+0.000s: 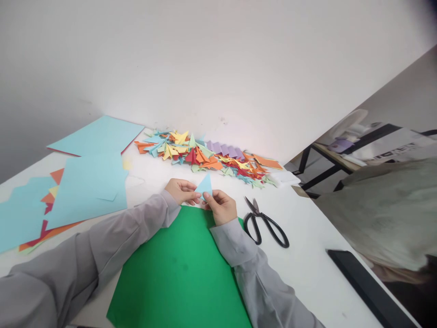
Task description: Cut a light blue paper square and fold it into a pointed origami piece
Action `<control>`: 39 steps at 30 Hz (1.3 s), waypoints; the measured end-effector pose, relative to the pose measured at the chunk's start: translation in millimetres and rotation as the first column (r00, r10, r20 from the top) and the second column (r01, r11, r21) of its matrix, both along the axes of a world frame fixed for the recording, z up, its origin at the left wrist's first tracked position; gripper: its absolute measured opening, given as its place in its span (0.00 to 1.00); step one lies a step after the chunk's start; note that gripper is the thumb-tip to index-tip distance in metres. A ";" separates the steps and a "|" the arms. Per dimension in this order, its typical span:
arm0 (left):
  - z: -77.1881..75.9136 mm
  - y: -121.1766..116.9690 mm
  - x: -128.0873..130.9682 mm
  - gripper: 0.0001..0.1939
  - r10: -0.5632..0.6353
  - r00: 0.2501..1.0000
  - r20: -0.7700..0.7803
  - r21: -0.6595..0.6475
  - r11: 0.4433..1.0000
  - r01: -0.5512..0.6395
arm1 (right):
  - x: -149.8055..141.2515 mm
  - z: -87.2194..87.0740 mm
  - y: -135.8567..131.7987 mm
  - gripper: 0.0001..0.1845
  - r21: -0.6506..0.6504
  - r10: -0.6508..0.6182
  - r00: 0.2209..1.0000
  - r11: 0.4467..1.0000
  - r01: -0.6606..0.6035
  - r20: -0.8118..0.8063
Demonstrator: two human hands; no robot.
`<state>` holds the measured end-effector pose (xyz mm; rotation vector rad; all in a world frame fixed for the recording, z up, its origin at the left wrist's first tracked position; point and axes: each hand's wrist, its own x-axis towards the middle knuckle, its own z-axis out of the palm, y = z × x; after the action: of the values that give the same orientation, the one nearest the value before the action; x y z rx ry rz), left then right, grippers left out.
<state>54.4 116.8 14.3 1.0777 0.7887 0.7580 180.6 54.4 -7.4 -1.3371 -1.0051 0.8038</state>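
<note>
Blue paper [205,183]: a small folded triangle, tip upward, pinched from both sides near the middle of the view, by the far edge of a large green sheet [177,269].
Left hand [179,191]: thumb and fingers closed together on the triangle's lower left side.
Right hand [223,209]: thumb pressed on the front of its lower right corner, fingers curled in behind.
Scissors [256,213]: black-handled, blades slightly parted and pointing away, lying on the white table [300,278] just right of the right hand.
Paper pile [191,156]: small folded pieces heaped in a long row against the wall [205,59] (mostly red, orange, yellow, green and blue, with a purple pleated strip [225,149]).
Blue sheets [90,189]: flat, at the left, other colours showing beneath.
</note>
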 end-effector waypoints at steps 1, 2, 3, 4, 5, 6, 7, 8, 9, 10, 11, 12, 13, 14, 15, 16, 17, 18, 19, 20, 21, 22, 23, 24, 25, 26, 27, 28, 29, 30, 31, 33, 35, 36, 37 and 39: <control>-0.7 0.3 -0.1 0.21 0.001 1.000 0.010 0.001 1.000 -0.001 | 0.3 -0.2 0.2 0.13 -0.004 -0.001 1.000 1.000 0.001 -0.010; -1.4 0.6 -0.2 0.22 0.004 1.000 0.020 0.002 1.000 -0.004 | 0.5 -0.3 0.5 0.13 -0.008 -0.007 1.000 1.000 0.006 -0.023; -2.2 0.9 -0.3 0.22 0.011 1.000 0.028 0.003 1.000 -0.011 | 0.8 -0.5 0.8 0.13 -0.011 -0.016 0.999 1.000 0.016 -0.036; -2.9 1.3 -0.3 0.22 0.022 0.999 0.036 0.004 1.000 -0.022 | 1.0 -0.6 1.2 0.13 -0.013 -0.028 0.998 1.000 0.027 -0.049; -3.6 1.8 -0.3 0.22 0.032 0.999 0.044 0.005 0.999 -0.032 | 1.1 -0.6 1.6 0.13 -0.016 -0.039 0.997 0.999 0.038 -0.061; -4.3 2.2 -0.3 0.21 0.037 0.998 0.051 0.009 0.999 -0.038 | 1.1 -0.6 2.0 0.13 -0.020 -0.048 0.996 0.999 0.046 -0.072; -4.9 2.7 -0.3 0.20 0.039 0.998 0.057 0.014 0.999 -0.040 | 1.0 -0.4 2.3 0.13 -0.023 -0.054 0.995 0.998 0.053 -0.082; -5.5 3.1 -0.3 0.20 0.038 0.997 0.060 0.021 0.999 -0.039 | 0.9 -0.3 2.4 0.14 -0.025 -0.058 0.994 0.998 0.056 -0.089; -6.1 3.5 -0.3 0.20 0.034 0.998 0.061 0.026 0.999 -0.036 | 0.8 -0.2 2.5 0.14 -0.025 -0.059 0.994 0.998 0.056 -0.093; -6.5 3.8 -0.3 0.19 0.030 0.998 0.061 0.031 0.999 -0.032 | 0.6 -0.1 2.4 0.14 -0.025 -0.056 0.994 0.998 0.054 -0.096; -6.8 4.1 -0.3 0.19 0.026 0.998 0.060 0.035 0.999 -0.029 | 0.5 -0.1 2.2 0.13 -0.022 -0.054 0.994 0.998 0.053 -0.096; -7.0 4.3 -0.2 0.19 0.023 0.998 0.060 0.038 0.999 -0.025 | 0.5 -0.2 2.0 0.13 -0.019 -0.052 0.994 0.999 0.051 -0.094; -7.1 4.5 -0.2 0.19 0.018 0.998 0.060 0.039 0.999 -0.020 | 0.5 -0.5 1.9 0.13 -0.016 -0.050 0.995 0.999 0.049 -0.091; -7.0 4.6 -0.2 0.20 0.013 0.998 0.060 0.039 0.999 -0.015 | 0.6 -0.8 1.8 0.13 -0.013 -0.049 0.995 0.999 0.048 -0.088; -6.9 4.7 -0.3 0.20 0.007 0.998 0.059 0.037 0.999 -0.009 | 0.8 -1.1 1.8 0.13 -0.011 -0.049 0.995 0.999 0.049 -0.086; -6.8 4.8 -0.4 0.20 0.001 0.998 0.058 0.035 0.999 -0.003 | 1.0 -1.5 1.9 0.13 -0.010 -0.048 0.995 0.999 0.048 -0.085; -6.8 4.9 -0.5 0.20 -0.006 0.998 0.056 0.031 1.000 0.004 | 1.2 -1.9 2.1 0.13 -0.011 -0.046 0.995 0.999 0.045 -0.086; -6.9 5.1 -0.7 0.20 -0.012 0.999 0.052 0.026 1.000 0.011 | 1.4 -2.1 2.4 0.13 -0.013 -0.043 0.995 0.999 0.042 -0.089; -7.0 5.3 -1.0 0.19 -0.018 0.999 0.050 0.022 1.000 0.017 | 1.6 -2.3 2.6 0.13 -0.013 -0.041 0.995 0.999 0.040 -0.092; -7.3 5.6 -1.1 0.19 -0.025 0.998 0.049 0.017 1.000 0.024 | 1.7 -2.4 2.7 0.13 -0.014 -0.039 0.995 0.999 0.037 -0.093; -7.7 6.0 -1.2 0.19 -0.031 0.998 0.051 0.014 0.999 0.031 | 1.8 -2.4 2.7 0.13 -0.015 -0.037 0.995 0.999 0.036 -0.092; -8.1 6.3 -1.3 0.19 -0.037 0.998 0.053 0.010 0.999 0.036 | 1.8 -2.3 2.6 0.13 -0.017 -0.036 0.995 0.999 0.035 -0.089; -8.5 6.7 -1.3 0.19 -0.041 0.998 0.055 0.005 0.999 0.040 | 1.8 -2.2 2.5 0.13 -0.018 -0.036 0.996 0.999 0.035 -0.085; -8.8 7.1 -1.3 0.18 -0.044 0.997 0.057 -0.001 0.999 0.044 | 1.8 -2.1 2.3 0.13 -0.019 -0.037 0.996 0.999 0.036 -0.082; -8.9 7.3 -1.2 0.18 -0.045 0.997 0.057 -0.006 0.999 0.046 | 1.8 -1.9 2.0 0.13 -0.021 -0.035 0.996 0.999 0.034 -0.080; -8.9 7.5 -1.2 0.18 -0.047 0.997 0.056 -0.009 0.999 0.048 | 1.8 -1.9 1.8 0.13 -0.020 -0.034 0.996 0.999 0.033 -0.081; -8.7 7.4 -1.2 0.18 -0.047 0.997 0.055 -0.010 0.999 0.048 | 1.9 -1.8 1.7 0.13 -0.019 -0.035 0.996 0.999 0.033 -0.083; -8.4 7.3 -1.2 0.18 -0.048 0.997 0.053 -0.009 0.999 0.048 | 1.9 -1.9 1.6 0.13 -0.018 -0.035 0.996 0.999 0.034 -0.085; -7.9 7.0 -1.3 0.18 -0.047 0.998 0.050 -0.007 0.999 0.047 | 2.0 -1.9 1.6 0.13 -0.017 -0.034 0.996 0.999 0.033 -0.085; -7.3 6.5 -1.3 0.18 -0.045 0.998 0.045 -0.002 0.999 0.046 | 2.0 -2.0 1.6 0.13 -0.016 -0.033 0.996 0.999 0.032 -0.082; -6.6 6.0 -1.4 0.19 -0.044 0.998 0.038 0.004 0.999 0.044 | 2.0 -2.1 1.7 0.13 -0.014 -0.032 0.996 0.999 0.031 -0.078; -5.1 4.8 -1.4 0.20 -0.038 0.999 0.026 0.029 0.999 0.037 | 2.0 -2.2 1.8 0.13 -0.011 -0.026 0.997 1.000 0.026 -0.071; -3.6 3.5 -1.2 0.21 -0.033 0.999 0.017 0.070 0.997 0.031 | 1.9 -2.2 1.9 0.12 -0.008 -0.018 0.998 1.000 0.018 -0.064; -2.9 3.0 -1.1 0.21 -0.033 0.999 0.010 0.090 0.995 0.032 | 1.8 -2.1 1.9 0.12 -0.006 -0.014 0.998 1.000 0.014 -0.059; -2.4 2.5 -1.0 0.20 -0.036 0.999 -0.003 0.108 0.993 0.036 | 1.7 -2.0 1.8 0.12 -0.002 -0.009 0.999 1.000 0.009 -0.052; -1.6 1.8 -1.0 0.17 -0.066 0.997 -0.049 0.140 0.987 0.073 | 1.5 -1.7 1.6 0.12 0.007 -0.002 0.999 1.000 0.002 -0.041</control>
<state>53.5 118.6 12.6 1.2477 0.7395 0.7417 182.1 56.0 -9.1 -1.3104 -0.9733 0.8222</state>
